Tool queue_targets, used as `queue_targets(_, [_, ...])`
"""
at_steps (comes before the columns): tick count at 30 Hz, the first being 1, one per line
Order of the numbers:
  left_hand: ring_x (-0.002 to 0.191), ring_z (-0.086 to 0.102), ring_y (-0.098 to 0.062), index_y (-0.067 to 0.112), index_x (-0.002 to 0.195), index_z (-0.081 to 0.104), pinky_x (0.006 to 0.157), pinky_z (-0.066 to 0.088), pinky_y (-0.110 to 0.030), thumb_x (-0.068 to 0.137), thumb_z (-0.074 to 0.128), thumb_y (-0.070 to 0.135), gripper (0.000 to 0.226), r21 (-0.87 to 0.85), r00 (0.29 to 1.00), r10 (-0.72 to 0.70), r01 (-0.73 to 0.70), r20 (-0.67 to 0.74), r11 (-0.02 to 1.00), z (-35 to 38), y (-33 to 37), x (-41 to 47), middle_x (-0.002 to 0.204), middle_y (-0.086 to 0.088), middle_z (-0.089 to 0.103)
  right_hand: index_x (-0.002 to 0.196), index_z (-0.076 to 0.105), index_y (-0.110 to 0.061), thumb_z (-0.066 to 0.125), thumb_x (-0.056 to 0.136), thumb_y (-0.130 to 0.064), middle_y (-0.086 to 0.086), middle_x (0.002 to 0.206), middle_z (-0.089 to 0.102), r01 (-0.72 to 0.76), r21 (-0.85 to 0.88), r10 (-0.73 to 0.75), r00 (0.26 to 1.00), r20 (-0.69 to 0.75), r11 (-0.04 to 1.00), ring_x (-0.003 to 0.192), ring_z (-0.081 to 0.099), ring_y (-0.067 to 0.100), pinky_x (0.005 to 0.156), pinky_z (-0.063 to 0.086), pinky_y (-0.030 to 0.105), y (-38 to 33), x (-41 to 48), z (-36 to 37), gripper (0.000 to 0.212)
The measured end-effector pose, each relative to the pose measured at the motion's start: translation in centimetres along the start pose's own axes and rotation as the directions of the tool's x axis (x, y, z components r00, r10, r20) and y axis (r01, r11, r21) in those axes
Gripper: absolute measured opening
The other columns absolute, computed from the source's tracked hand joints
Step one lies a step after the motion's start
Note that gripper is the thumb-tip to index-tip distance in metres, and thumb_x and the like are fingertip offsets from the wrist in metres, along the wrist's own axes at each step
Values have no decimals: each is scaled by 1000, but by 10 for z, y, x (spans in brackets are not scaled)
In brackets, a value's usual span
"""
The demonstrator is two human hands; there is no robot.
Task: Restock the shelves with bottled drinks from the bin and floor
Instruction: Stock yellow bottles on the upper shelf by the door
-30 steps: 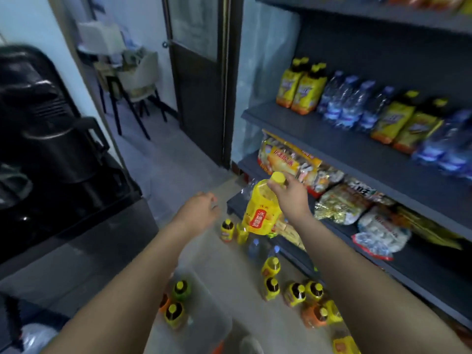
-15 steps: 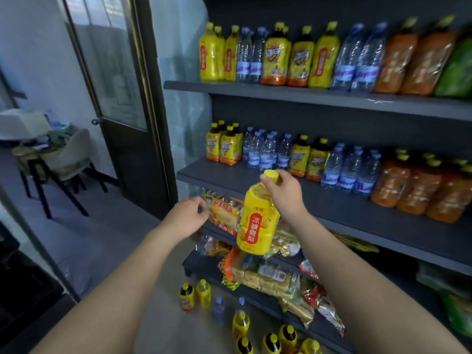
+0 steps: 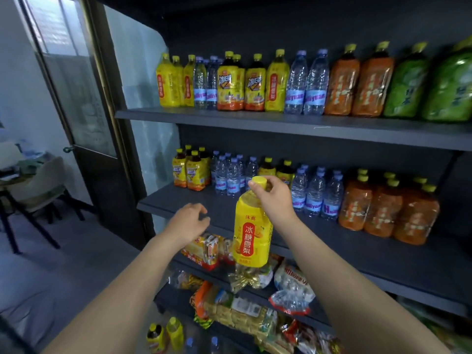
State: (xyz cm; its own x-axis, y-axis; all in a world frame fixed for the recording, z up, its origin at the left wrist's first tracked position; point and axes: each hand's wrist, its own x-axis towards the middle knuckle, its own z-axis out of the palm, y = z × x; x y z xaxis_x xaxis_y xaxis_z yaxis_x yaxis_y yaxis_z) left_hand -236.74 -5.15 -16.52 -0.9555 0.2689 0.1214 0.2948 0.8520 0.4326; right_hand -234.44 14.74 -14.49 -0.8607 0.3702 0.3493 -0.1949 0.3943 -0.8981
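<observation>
The yellow bottle (image 3: 251,236) has come up from low beside the snack shelf, where it hung a second ago, to the front of the middle shelf (image 3: 357,254), and the view has lifted with it, so that the top shelf (image 3: 281,122) now shows in full; I judge the carry nearly over and the placing about to start, though the bottle is not yet set down and its base hangs in front of the shelf lip, not above the board. The right hand (image 3: 274,198) holds it by the neck, the fingers (image 3: 255,186) and thumb curled round just under the round yellow cap (image 3: 259,180), so the body hangs upright below the hand. The left hand (image 3: 189,221) has risen alongside, just to the left of the bottle and apart from it, its fingers loosely curled on nothing. The bottle is soft-shouldered plastic in a glossy yellow wrap with a red label panel, slick by the look of it; its likes (image 3: 169,83) stand at the left end of the top shelf. Thin, ribbed, clear water bottles (image 3: 314,200) and orange-wrapped bottles (image 3: 383,208) crowd the back of the matt dark middle shelf, leaving bare board in front. Crinkly snack packets (image 3: 245,312) fill the lower shelves, and more bottles (image 3: 166,333) wait on the floor
</observation>
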Motion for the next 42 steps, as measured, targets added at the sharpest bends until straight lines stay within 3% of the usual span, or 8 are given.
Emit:
queue_targets(6, [117,49,-22,13,127,50,96,38,-29,95,47,29,36,23,1000,20,-20,7,1000,4,20,26,131,-8,47,114,60,-7,66,85,-36,-1,92,64,43,22,-43,998,-35,999,91,60,18,82,51,33,0,27,-19,41])
queue_targets(11, [121,47,-23,13,128,49,98,38,-30,95,47,29,37,55,999,43,-42,-23,998,-16,20,48,135,-8,45,95,62,-12,68,84,-33,-5,78,61,97,79,-90,991,-95,992,77,59,15,70,49,28,-20,46,-24,25])
queue_targets(15, [118,48,-25,10,127,50,98,39,-31,95,46,27,36,86,996,76,-72,-48,994,-41,9,64,131,-11,48,87,62,-11,68,83,-34,-2,75,62,139,77,-129,984,-119,987,74,59,16,72,50,35,-47,61,-10,24])
queue_targets(22, [118,48,-25,11,127,50,90,37,-28,95,46,26,35,125,987,111,-96,-116,988,-101,-32,103,131,-12,46,84,60,-12,65,86,-36,-3,73,58,243,86,-227,960,-166,966,69,54,9,63,43,25,-97,97,40,24])
queue_targets(29, [118,49,-25,12,125,51,95,39,-30,95,47,29,35,168,982,149,-128,-119,977,-160,-84,152,130,-10,49,121,57,-2,63,86,-41,-1,106,57,269,95,-251,953,-173,958,101,53,14,86,43,28,-142,137,111,52])
queue_targets(34, [121,47,-25,11,125,51,100,37,-32,95,48,30,36,173,979,160,-137,-125,975,-182,-114,167,132,-11,49,91,60,10,66,83,-40,19,74,51,328,91,-306,932,-194,940,71,44,18,68,42,39,-167,150,156,51])
queue_targets(38, [123,45,-26,11,129,48,101,36,-31,96,46,30,39,192,978,157,-129,-137,973,-198,-131,177,135,-12,46,62,51,-14,67,83,-39,0,60,45,326,106,-307,937,-169,939,58,41,12,59,37,29,-181,163,186,37])
queue_targets(42, [125,44,-25,11,130,48,101,35,-31,95,47,30,40,175,974,143,-112,-175,978,-210,-141,186,137,-10,46,62,48,-16,66,83,-41,-2,59,44,338,110,-320,935,-155,935,55,40,11,53,33,23,-187,179,210,37])
